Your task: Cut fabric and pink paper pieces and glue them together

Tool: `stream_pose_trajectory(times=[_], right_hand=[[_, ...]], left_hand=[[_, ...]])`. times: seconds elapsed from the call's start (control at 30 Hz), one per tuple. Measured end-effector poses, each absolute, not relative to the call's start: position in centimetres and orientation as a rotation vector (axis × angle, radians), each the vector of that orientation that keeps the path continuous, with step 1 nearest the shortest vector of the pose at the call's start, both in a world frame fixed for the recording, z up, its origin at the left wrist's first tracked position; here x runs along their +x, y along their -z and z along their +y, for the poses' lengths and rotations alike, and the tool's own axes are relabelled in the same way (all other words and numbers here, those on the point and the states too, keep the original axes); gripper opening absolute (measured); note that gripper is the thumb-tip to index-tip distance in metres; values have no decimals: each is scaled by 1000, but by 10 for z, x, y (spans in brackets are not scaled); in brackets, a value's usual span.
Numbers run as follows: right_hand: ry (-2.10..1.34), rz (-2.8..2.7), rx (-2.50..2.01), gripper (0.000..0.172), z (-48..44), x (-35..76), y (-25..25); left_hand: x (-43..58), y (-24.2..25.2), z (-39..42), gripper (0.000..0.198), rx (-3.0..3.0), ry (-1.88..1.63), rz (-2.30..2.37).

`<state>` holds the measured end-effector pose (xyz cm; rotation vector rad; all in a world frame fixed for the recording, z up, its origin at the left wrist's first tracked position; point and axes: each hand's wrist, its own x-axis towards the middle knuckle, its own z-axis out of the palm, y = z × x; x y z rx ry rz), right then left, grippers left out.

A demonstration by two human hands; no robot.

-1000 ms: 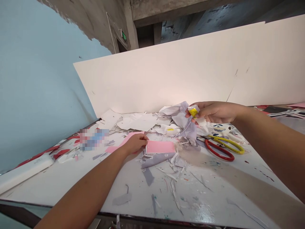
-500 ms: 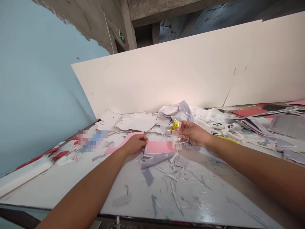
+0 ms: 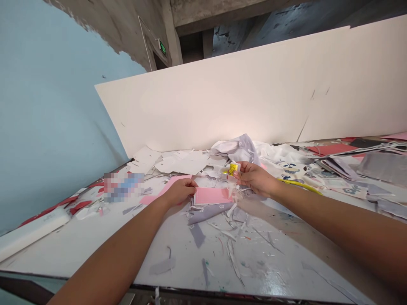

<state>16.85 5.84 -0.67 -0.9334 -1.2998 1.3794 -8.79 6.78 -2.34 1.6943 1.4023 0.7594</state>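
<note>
A pink rectangular piece [image 3: 211, 195] with pale edges lies on the table [image 3: 127, 237], over a scrap of lavender fabric [image 3: 208, 214]. Its left end is pinched by my left hand [image 3: 181, 191], fingers together. My right hand [image 3: 254, 178] grips a small translucent bottle [image 3: 234, 169] with a yellow label. The bottle points downward, its nozzle at the right end of the pink piece. A larger pink sheet [image 3: 173, 183] lies partly hidden behind my left hand.
Behind the hands are torn white sheets [image 3: 184, 163] and crumpled fabric [image 3: 243, 146], before an upright white panel [image 3: 222, 101]. Thin offcuts [image 3: 233, 258] litter the front. A yellow-handled tool [image 3: 302, 185] lies beyond my right forearm. A white roll [image 3: 34, 231] is at left.
My right hand and the bottle have shifted slightly left along the pink piece. More of the yellow handle shows beyond my forearm. My left hand has stayed in place.
</note>
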Motion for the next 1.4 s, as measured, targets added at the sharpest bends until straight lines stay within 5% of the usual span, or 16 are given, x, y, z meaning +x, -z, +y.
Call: stream_pose_trajectory(times=[1.4], right_hand=[[-1211, -1336, -973, 25, 64, 170, 5]], left_hand=[[-88, 24, 68, 12, 1661, -784, 1372]])
